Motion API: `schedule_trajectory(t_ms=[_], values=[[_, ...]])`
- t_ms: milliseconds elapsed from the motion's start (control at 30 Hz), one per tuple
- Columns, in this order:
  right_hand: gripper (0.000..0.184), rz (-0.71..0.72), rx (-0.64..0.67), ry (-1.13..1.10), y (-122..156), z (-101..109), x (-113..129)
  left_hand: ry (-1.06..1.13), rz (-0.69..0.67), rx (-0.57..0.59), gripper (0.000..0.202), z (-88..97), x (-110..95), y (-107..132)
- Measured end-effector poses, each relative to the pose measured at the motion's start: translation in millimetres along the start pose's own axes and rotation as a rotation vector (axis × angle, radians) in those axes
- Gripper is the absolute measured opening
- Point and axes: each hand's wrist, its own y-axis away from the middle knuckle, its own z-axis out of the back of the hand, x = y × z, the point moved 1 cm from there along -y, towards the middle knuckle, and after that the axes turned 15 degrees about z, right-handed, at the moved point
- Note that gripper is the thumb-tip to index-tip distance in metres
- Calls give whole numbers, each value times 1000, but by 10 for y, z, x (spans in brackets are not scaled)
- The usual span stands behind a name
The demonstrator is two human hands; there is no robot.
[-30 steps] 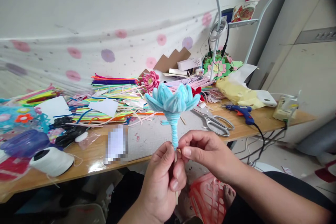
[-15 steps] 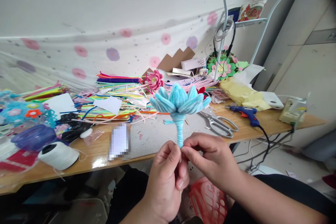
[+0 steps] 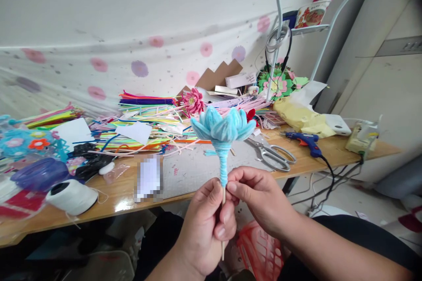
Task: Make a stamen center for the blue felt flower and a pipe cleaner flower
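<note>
At a cluttered table (image 3: 117, 191), the left hand (image 3: 204, 228) gripped the thin stick (image 3: 223, 197) of a blue flower (image 3: 224, 126), and the right hand (image 3: 262, 199) closed in a pinch at the lower end of the blue wrapping (image 3: 223, 162); what lay inside was hidden. Snug, even turns around a firmly held stick seemed the surest method. The flower stood nearly upright above both hands, the stick passing down through the left.

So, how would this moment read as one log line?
left hand: gripping stick | right hand: pinching at lower blue wrapping | blue flower: upright
</note>
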Motion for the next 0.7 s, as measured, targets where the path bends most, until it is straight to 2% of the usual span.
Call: schedule_trajectory(t_ms=[200,433,567,700], values=[[18,-98,30,-210,-43,93,-19,-53,-35,-15,25,10,-62,24],[28,-66,-120,-157,-84,230,-18,-112,-102,-118,13,32,-122,68],[31,-9,-89,-168,-81,278,13,-173,-209,-169,12,22,-123,70],[25,4,-19,-152,-71,305,35,-197,-272,-205,12,29,-112,67]])
